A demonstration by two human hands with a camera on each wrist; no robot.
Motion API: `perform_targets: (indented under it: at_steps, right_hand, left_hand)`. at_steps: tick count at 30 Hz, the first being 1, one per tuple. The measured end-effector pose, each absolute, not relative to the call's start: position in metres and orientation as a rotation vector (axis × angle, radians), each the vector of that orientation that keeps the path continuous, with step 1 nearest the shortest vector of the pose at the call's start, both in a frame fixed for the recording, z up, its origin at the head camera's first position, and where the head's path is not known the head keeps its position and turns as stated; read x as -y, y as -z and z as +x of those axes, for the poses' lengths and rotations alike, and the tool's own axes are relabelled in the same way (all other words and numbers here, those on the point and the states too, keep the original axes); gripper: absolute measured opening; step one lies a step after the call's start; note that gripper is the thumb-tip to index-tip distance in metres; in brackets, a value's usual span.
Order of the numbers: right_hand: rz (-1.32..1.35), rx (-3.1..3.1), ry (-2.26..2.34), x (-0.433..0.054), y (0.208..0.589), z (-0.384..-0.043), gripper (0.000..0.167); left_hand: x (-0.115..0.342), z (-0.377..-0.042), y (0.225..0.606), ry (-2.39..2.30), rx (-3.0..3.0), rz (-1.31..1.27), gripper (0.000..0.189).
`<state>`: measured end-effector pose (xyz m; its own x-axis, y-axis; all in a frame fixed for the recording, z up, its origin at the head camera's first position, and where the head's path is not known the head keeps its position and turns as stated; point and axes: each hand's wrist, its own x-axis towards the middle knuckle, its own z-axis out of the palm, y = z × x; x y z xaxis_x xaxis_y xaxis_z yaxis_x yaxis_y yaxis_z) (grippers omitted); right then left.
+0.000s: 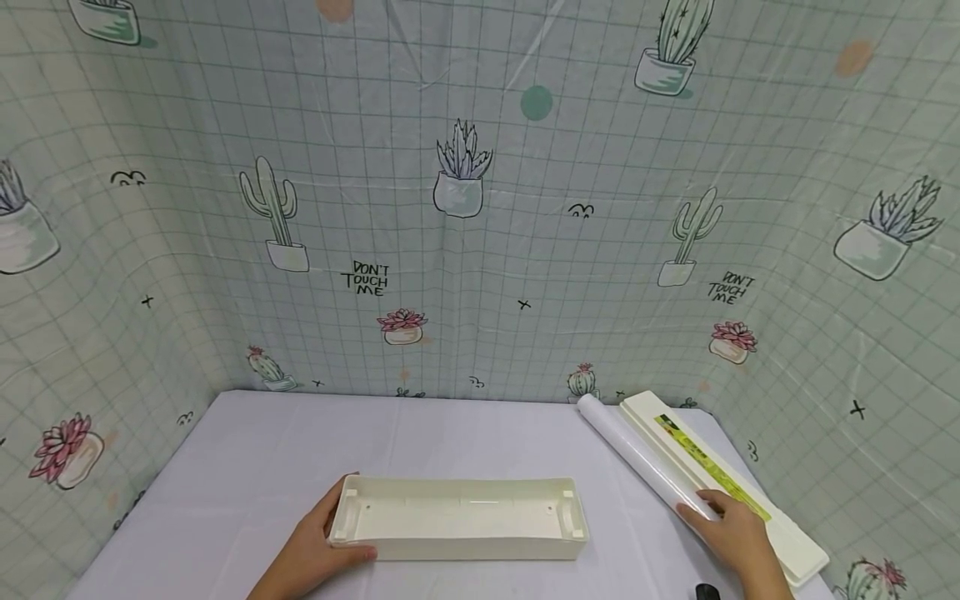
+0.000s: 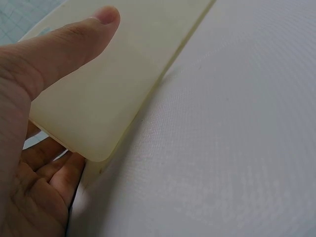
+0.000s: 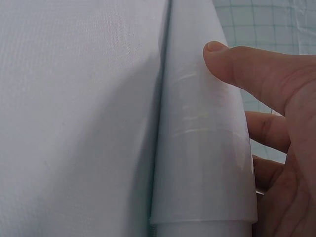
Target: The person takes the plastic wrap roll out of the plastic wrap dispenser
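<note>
A long, cream plastic box (image 1: pixel 465 547) without a lid sits at the front middle of the table. My left hand (image 1: pixel 315 537) grips its left end, thumb along the front wall and fingers round the far side. The left wrist view shows that thumb (image 2: pixel 74 47) lying flat across the box wall (image 2: pixel 113 94). On the right, my right hand (image 1: pixel 731 533) holds a roll of clear plastic wrap (image 1: pixel 637 450) near its closer end. Seen from the right wrist, the thumb (image 3: pixel 247 64) presses the near side of the roll (image 3: pixel 202 148), with the fingers partly hidden behind it.
A long cream lid (image 1: pixel 795 542) with a yellow-green label (image 1: pixel 712 467) lies to the right of the roll. A small black object (image 1: pixel 707 592) shows at the bottom edge. The white cloth-covered table (image 1: pixel 420 433) is enclosed by cactus-print curtains (image 1: pixel 480 267).
</note>
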<state>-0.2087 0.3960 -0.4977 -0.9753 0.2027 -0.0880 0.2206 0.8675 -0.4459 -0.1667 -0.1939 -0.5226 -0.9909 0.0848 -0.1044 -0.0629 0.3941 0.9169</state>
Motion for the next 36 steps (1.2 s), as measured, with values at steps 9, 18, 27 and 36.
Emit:
perform_targets:
  at_steps: [9, 18, 27, 36]
  right_hand:
    - [0.343, -2.988, 0.725, -0.397, 0.491, -0.206, 0.079]
    - [0.327, -3.005, 0.728, -0.396, 0.485, -0.205, 0.073]
    - [0.296, -3.052, 0.759, -0.390, 0.473, -0.202, 0.075]
    - [0.179, -3.105, 0.723, -0.375, 0.464, -0.211, 0.076]
  left_hand:
    - [0.193, -0.170, 0.526, -1.635, -2.534, 0.044, 0.116]
    - [0.195, -0.171, 0.525, -1.635, -2.531, 0.063, 0.117]
    - [0.198, -0.174, 0.521, -1.644, -2.500, 0.178, 0.124]
    - [0.215, -0.170, 0.508, -1.676, -2.549, 0.376, 0.121]
